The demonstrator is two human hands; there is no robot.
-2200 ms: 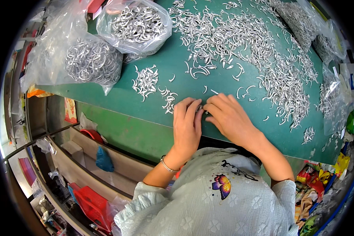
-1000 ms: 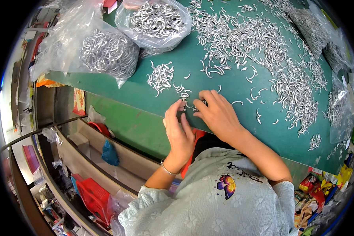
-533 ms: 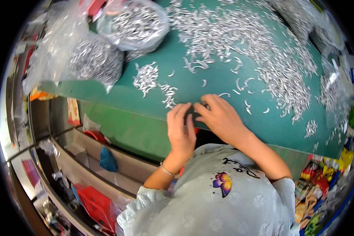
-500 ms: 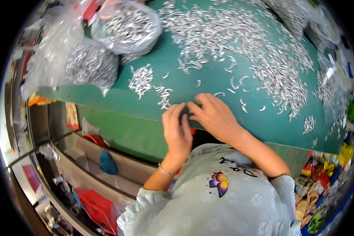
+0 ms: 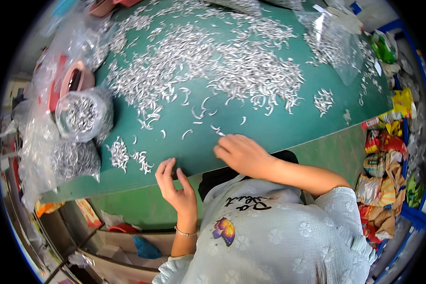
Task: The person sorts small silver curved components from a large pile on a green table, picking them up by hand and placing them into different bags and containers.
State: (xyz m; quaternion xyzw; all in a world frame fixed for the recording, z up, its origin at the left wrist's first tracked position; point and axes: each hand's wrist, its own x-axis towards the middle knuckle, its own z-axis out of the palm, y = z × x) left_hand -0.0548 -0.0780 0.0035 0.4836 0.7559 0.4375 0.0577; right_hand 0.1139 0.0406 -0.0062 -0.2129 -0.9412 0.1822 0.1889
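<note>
Many small silvery crescent-shaped metal pieces [image 5: 258,71] lie spread over the green table. My right hand [image 5: 244,154] rests low over the table with its fingers curled down. A loose crescent piece [image 5: 221,134] lies right at its fingers; whether anything is between the fingertips is hidden. My left hand [image 5: 177,191] is at the table's near edge, its thumb and fingers apart and nothing in it. Just to its left are a small cluster of pieces [image 5: 142,162] and a larger little pile [image 5: 119,154].
Clear plastic bags of metal pieces [image 5: 75,160] stand at the left, beside a pink container [image 5: 83,78]. Another clear bag [image 5: 333,47] lies at the far right, near a small pile [image 5: 323,102]. Colourful packets [image 5: 386,142] fill a blue-framed rack beyond the right edge.
My hands, close together before, are now apart: the right farther right over the table, the left at the near edge. The whole view has swung to the right.
</note>
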